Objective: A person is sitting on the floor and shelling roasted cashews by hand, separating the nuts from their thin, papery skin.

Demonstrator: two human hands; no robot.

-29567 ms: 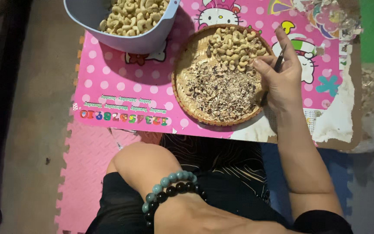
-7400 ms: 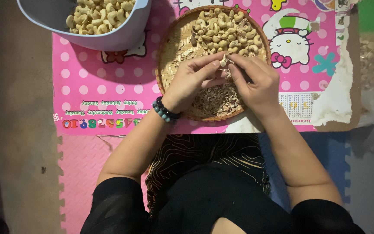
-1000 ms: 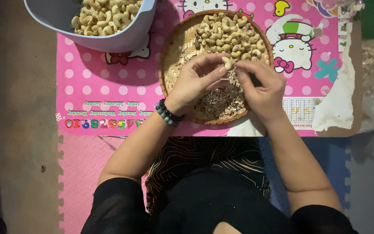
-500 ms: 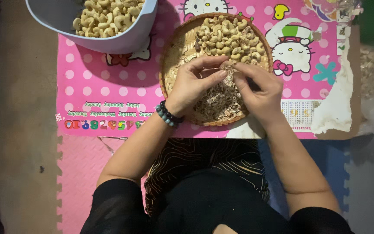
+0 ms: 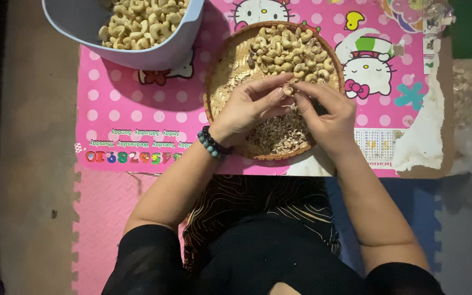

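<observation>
While left hand (image 5: 248,107) and right hand (image 5: 328,112) pinch single pale cashew nut (image 5: 288,89) over round woven tray (image 5: 217,74) near tabletop far edge, grip clenched: unpeeled heap remains, husk litter below, grey bowl (image 5: 162,52) well filled.

A home floor used as a workplace for sorting nuts by hand. A person sits low on foam puzzle mats (image 5: 105,218), pink and blue, laid over a bare floor (image 5: 34,136). In front lies a low board covered with a worn pink children's sheet (image 5: 137,114) with cartoon cats and polka dots. On it stand a round woven tray (image 5: 219,71) of cashews and husks and a grey bowl (image 5: 159,52) of cashews.
</observation>
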